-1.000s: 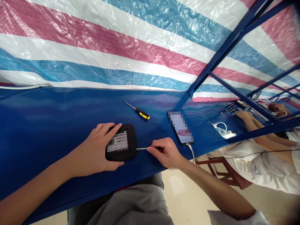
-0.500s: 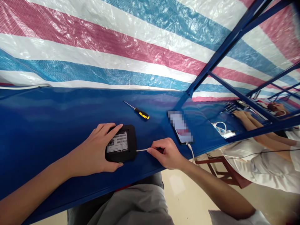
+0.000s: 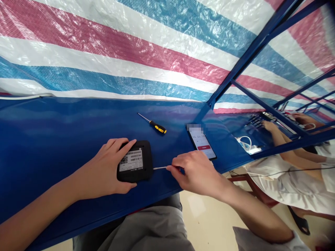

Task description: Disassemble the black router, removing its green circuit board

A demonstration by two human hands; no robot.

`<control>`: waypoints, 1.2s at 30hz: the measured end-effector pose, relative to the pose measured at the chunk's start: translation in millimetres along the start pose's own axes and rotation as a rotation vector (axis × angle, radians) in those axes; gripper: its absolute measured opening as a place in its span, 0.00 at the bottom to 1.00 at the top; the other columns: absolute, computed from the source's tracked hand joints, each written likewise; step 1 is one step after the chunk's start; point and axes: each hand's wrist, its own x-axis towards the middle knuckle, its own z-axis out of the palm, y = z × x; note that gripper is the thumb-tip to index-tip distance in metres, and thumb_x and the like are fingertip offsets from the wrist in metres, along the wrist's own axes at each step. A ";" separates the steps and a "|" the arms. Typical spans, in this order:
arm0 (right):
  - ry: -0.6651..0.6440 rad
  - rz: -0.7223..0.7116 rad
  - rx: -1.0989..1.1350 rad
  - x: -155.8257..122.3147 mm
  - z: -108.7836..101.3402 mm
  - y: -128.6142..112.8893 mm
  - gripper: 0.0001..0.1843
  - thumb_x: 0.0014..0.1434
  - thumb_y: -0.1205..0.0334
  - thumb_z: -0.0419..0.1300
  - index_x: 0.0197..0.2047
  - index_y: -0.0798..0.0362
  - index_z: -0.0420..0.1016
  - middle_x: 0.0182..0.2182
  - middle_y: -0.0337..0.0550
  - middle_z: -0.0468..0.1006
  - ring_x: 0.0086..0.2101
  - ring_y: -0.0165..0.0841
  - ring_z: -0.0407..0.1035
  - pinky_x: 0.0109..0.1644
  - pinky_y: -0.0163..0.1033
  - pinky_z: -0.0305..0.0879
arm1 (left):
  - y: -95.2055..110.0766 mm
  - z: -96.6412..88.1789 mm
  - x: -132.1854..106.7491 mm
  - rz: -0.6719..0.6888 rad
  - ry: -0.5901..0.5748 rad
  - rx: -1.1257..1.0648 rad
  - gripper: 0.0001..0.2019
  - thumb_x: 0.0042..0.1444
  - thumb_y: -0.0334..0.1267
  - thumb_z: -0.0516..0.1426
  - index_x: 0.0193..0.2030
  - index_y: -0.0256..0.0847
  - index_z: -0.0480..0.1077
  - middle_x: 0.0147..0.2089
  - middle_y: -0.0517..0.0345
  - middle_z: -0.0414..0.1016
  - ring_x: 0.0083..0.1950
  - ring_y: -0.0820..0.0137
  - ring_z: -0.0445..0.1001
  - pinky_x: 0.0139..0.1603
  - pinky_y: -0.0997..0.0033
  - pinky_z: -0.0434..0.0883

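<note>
My left hand (image 3: pixel 104 170) is wrapped round a flat black box (image 3: pixel 148 164), its thumb and fingers pressed on opposite edges. A white label (image 3: pixel 134 160) with a QR code and barcodes faces up on the box. My right hand (image 3: pixel 193 172) is closed on a screwdriver, whose thin pale shaft (image 3: pixel 159 168) points left, its tip at the right side of the box. The handle is hidden inside my fingers, and I cannot tell how far the tip goes in. Behind the box, a second screwdriver (image 3: pixel 157 128) with a black and yellow handle lies on the table.
A phone (image 3: pixel 201 142) showing a timer lies just behind my right hand. The blue table (image 3: pixel 65 129) ends at a striped plastic sheet (image 3: pixel 125 48). Blue frame bars (image 3: pixel 235 69) rise at the right, beyond which a co-worker's arm (image 3: pixel 282 139) reaches over the table.
My right hand has turned over and shifted slightly right, hiding the screwdriver handle that showed before. The black box stays in my left hand. The co-worker's arms have moved a little.
</note>
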 end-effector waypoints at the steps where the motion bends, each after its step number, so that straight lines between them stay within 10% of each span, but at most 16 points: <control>1: 0.014 0.011 -0.015 -0.8 -4.8 -0.5 0.22 0.70 0.60 0.61 0.23 0.52 0.69 0.22 0.42 0.76 0.22 0.30 0.61 0.30 0.43 0.40 | -1.7 0.7 0.0 -0.005 -0.002 0.006 0.58 0.49 0.64 0.67 0.83 0.47 0.52 0.77 0.41 0.63 0.78 0.36 0.58 0.73 0.38 0.67; 36: -0.254 -0.037 -0.447 27.4 -36.5 -41.5 0.17 0.71 0.62 0.57 0.36 0.52 0.88 0.33 0.50 0.89 0.33 0.46 0.83 0.27 0.45 0.43 | -18.3 12.6 3.3 0.123 0.048 0.106 0.57 0.54 0.68 0.64 0.83 0.40 0.51 0.74 0.37 0.63 0.75 0.38 0.62 0.70 0.42 0.67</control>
